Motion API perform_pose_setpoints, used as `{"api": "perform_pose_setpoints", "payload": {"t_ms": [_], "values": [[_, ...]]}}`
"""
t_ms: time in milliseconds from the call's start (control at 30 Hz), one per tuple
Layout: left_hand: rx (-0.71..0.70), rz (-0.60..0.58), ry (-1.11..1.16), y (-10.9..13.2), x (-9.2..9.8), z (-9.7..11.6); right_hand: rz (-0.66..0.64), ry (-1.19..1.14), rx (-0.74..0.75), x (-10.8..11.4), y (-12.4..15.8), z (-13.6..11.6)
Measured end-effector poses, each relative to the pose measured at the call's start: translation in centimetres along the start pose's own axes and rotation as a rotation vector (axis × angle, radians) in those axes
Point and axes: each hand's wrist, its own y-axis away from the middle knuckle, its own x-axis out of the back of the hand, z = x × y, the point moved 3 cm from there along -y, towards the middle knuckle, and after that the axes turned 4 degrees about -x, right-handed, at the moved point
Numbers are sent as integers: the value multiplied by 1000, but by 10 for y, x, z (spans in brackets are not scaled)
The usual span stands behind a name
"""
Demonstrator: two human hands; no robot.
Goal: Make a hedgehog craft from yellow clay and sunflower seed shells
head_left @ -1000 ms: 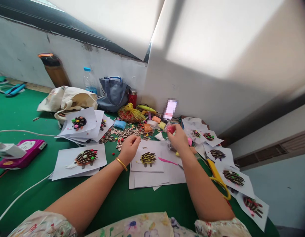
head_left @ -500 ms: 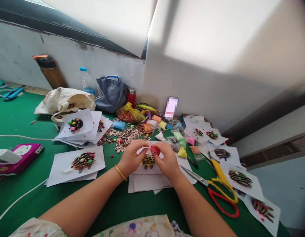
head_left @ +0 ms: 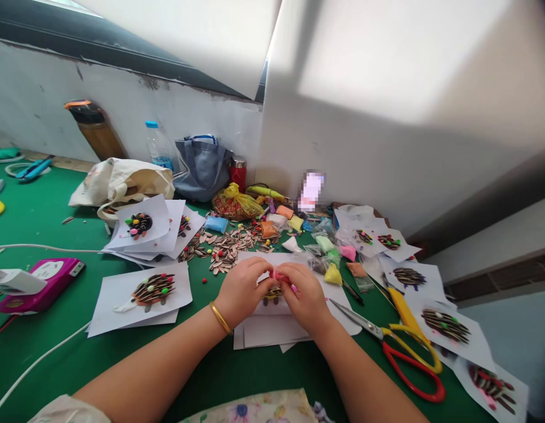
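Note:
My left hand (head_left: 242, 294), with a gold bangle on the wrist, and my right hand (head_left: 306, 298) meet over a white sheet of paper. Between their pinched fingertips is a small packet of red modelling clay (head_left: 277, 275), mostly covered by the fingers. Under the hands, partly hidden, lies a hedgehog picture (head_left: 272, 296) made of striped seeds and yellow clay. Just beyond my right hand sit a yellow clay lump (head_left: 333, 274) and a pink one (head_left: 347, 252). Loose sunflower seeds (head_left: 228, 249) are heaped past my left hand.
Scissors (head_left: 387, 332) with red and yellow handles lie right of my right arm. Finished hedgehog pictures rest on both sides, one being a sheet (head_left: 109, 305) at left. A magenta power strip (head_left: 47, 288), a cloth bag (head_left: 206, 167) and a phone (head_left: 311, 191) stand farther out.
My fingers have closed in around the red clay, so less of it shows. The whole view has shifted slightly, with things on the table appearing a little farther right.

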Motion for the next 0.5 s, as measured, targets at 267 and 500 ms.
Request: {"api": "perform_pose_setpoints", "payload": {"t_ms": [267,500], "values": [[-41,41,30,1,4,3,-11,60,-43,0,4,-3],[-213,31,-189,1,10,14,-48,17,-111,4,6,-2]]}}
